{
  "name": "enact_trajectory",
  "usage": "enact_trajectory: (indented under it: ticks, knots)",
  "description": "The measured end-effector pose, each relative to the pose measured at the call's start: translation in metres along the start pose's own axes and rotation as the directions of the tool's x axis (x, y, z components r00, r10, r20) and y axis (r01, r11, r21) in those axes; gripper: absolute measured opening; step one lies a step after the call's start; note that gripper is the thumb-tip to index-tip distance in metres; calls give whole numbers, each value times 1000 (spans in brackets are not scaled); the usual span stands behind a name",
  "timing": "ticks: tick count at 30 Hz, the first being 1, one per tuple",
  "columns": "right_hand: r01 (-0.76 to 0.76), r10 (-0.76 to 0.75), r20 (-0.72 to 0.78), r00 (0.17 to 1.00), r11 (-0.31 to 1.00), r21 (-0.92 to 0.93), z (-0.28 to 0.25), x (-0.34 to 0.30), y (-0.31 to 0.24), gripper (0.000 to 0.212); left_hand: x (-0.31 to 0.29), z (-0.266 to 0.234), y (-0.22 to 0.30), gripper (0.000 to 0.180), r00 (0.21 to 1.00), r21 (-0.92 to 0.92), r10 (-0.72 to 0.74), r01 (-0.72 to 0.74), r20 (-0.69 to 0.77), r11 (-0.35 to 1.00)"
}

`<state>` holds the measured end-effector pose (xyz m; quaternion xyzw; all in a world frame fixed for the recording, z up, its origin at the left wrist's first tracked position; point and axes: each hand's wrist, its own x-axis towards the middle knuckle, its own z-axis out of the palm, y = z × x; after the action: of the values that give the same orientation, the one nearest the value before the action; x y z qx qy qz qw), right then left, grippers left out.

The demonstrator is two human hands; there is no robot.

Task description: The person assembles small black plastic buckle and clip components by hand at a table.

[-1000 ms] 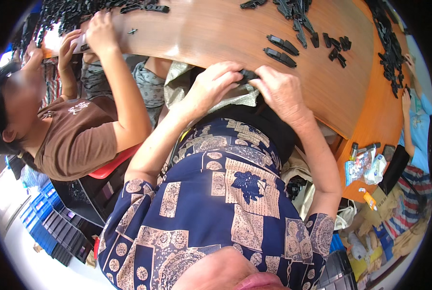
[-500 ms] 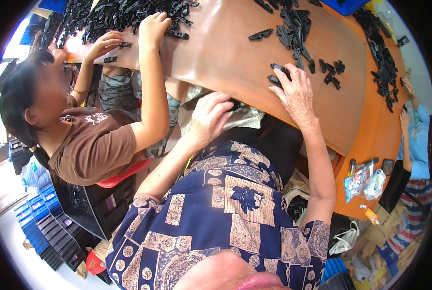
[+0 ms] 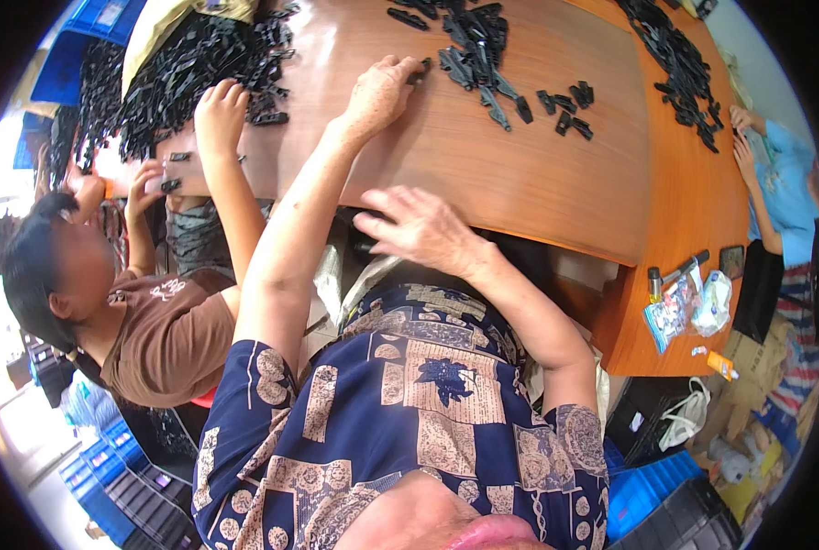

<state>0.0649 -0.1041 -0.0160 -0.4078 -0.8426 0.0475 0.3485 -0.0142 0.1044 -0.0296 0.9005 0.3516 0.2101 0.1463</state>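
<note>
My left hand (image 3: 379, 96) reaches forward over the brown table (image 3: 520, 197), its fingers closed on a small black plastic part (image 3: 420, 71). Ahead and to the right of it lies a loose pile of long black plastic parts (image 3: 472, 50). My right hand (image 3: 425, 229) hovers at the table's near edge, slightly blurred, fingers stretched out and holding nothing that I can see. Over to the right, several short black parts (image 3: 567, 105) sit in a small group.
On my left a person in a brown top (image 3: 166, 344) works by a large heap of black parts (image 3: 199, 73). At the far right another person in blue (image 3: 784, 183) sits near more black parts (image 3: 680, 69). Plastic bags (image 3: 710, 302) lie on the right tabletop. Blue crates (image 3: 652, 490) stand below.
My left hand has moved from the table's near edge to forward over the tabletop. My right hand has left the parts on the table and come back left to the edge. The view has shifted.
</note>
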Motion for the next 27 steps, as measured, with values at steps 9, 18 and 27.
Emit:
enact_trajectory:
  ticks: [9, 18, 27]
  knots:
    - [-713, 706, -126, 697, 663, -230, -120, -39, 101, 40, -37, -43, 57, 22, 978, -183, -177, 196, 114, 963]
    - [-487, 659, 55, 750, 606, -629, -129, -54, 156, 22, -47, 7, 58, 25, 982, -108, -184, 188, 40, 976]
    - [-387, 759, 65, 647, 401, -830, -139, -40, 191, 24, -41, 18, 46, 24, 986, -22, -164, 164, 12, 986]
